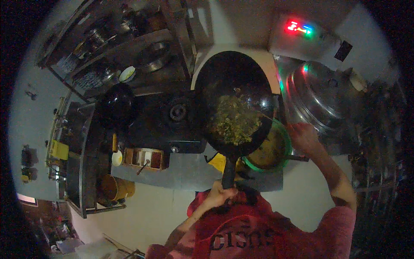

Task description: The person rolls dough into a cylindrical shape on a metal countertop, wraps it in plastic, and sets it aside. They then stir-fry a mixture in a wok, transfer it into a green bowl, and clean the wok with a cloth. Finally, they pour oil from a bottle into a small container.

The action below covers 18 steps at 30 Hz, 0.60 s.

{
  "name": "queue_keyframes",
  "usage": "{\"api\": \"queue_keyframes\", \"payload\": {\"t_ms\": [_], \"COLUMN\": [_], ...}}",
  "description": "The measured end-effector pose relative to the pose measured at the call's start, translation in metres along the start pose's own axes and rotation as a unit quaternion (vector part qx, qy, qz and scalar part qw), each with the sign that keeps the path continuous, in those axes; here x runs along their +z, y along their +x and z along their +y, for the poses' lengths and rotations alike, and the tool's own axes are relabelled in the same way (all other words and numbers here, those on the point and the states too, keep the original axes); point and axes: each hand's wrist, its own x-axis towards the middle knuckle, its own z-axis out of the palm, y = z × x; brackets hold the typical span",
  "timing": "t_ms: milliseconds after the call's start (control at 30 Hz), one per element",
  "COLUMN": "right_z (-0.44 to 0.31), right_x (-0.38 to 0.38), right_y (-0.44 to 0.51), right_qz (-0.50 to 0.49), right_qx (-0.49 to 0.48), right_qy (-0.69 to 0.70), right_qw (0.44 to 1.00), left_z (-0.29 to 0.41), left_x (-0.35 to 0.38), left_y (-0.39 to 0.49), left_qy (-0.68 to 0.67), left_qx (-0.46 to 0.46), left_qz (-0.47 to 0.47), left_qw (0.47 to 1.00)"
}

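My left hand is closed around the dark handle of a large black wok. Chopped greenish food lies in the wok's lower half. Partly behind the wok, at its lower right, is a bowl with a green rim, holding yellowish-brown contents. My right hand is curled beside that bowl's right rim. A thin line runs from near it towards the food; dim light hides whether the hand grips a utensil.
A black gas stove stands left of the wok, with a dark pan beyond. A seasoning box with a spoon sits at the counter's front edge. Round metal lids or pans lie at right. A yellow cloth-like item is beneath the wok handle.
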Motion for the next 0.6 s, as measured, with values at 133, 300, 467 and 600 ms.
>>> {"api": "queue_keyframes", "payload": {"t_ms": [133,300,467,600], "right_z": [-0.003,0.0,0.021,0.018], "right_x": [0.005,-0.01,-0.018,-0.005], "right_y": [-0.018,-0.044,-0.048,-0.035], "right_qz": [0.013,-0.006,0.008,0.086], "right_qx": [0.003,0.074,0.086,0.04], "right_qy": [-0.012,0.051,0.024,-0.005], "right_qw": [1.0,0.996,0.996,0.995], "left_z": [0.006,0.018,0.019,0.016], "left_x": [0.004,0.005,0.003,0.003], "left_y": [0.005,0.007,0.015,0.023], "left_qy": [0.013,0.001,0.023,0.083], "left_qx": [-0.044,-0.052,-0.045,-0.01], "left_qz": [-0.01,-0.009,-0.02,-0.034], "left_qw": [0.999,0.999,0.999,0.996]}}
